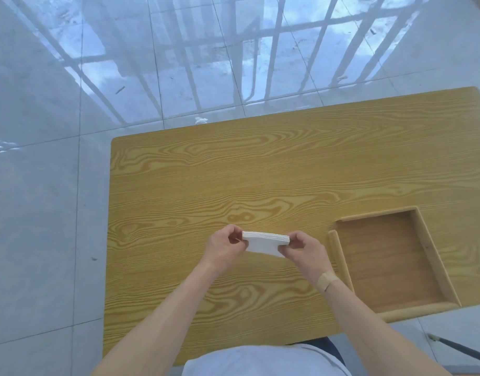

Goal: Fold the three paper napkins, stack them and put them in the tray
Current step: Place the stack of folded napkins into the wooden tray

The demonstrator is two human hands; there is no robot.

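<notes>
Both hands (266, 246) pinch the napkin stack (266, 243).

- Wooden table (179, 185), yellow-brown with bold grain, standing on glossy grey floor tiles (43, 213).
- 1 shallow wooden tray (431, 256) lies flat on the tabletop, just right of the right hand (305, 251), at the near right corner.
- Small white scrap (201, 120) on the floor beyond the table's far edge.
</notes>
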